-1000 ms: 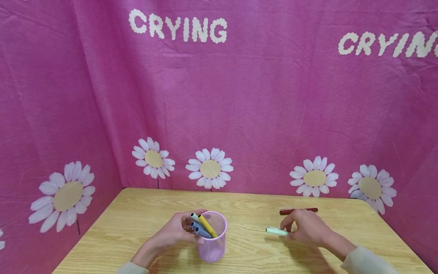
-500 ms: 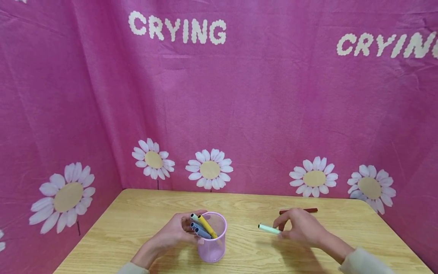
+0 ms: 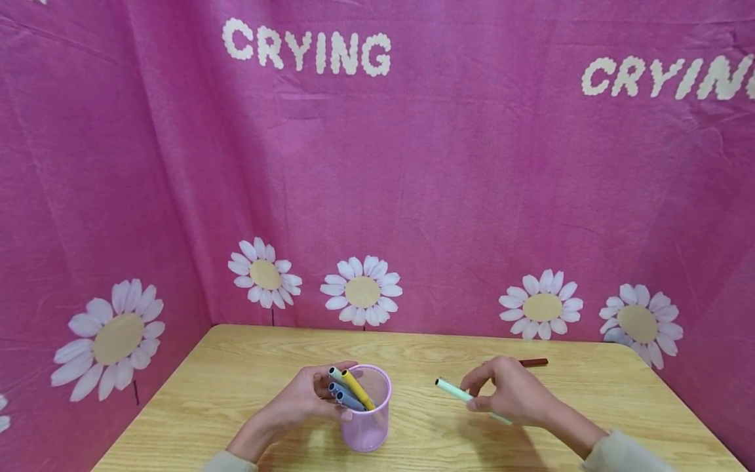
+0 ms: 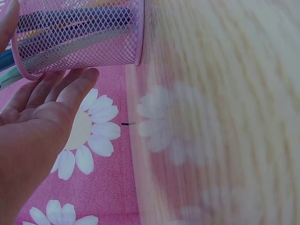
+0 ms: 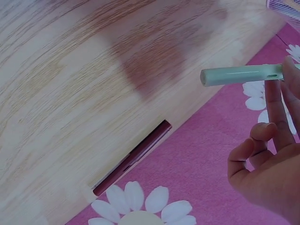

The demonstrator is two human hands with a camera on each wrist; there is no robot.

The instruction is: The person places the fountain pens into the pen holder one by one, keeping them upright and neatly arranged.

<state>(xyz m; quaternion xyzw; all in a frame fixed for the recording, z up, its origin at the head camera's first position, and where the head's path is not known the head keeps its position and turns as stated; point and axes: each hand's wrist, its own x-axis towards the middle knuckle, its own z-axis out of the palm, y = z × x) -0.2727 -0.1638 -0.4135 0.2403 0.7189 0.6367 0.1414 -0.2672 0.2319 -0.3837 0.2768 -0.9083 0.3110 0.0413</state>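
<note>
My left hand (image 3: 297,398) holds a pink mesh pen cup (image 3: 367,434) by its left side, fingers and thumb near the rim. The cup stands upright on the table with several pens leaning in it: a yellow pen (image 3: 357,389), a mint one and grey-blue ones. Through the mesh (image 4: 93,47) the pens show in the left wrist view. To the right of the cup, my right hand (image 3: 514,396) pinches a mint green pen (image 3: 451,389) above the table, tilted with its dark-ended tip up and left. The pen's rear half (image 5: 236,75) sticks out behind the fingers.
A dark red pen (image 3: 535,362) lies on the wooden table (image 3: 425,354) behind my right hand, which partly covers it; the right wrist view shows it whole. A pink cloth (image 3: 448,183) with daisies hangs along the table's back and left.
My right hand has lifted the mint green pen off the table and moved slightly left, tilting the pen's left end upward. The left hand and cup have stayed in place.
</note>
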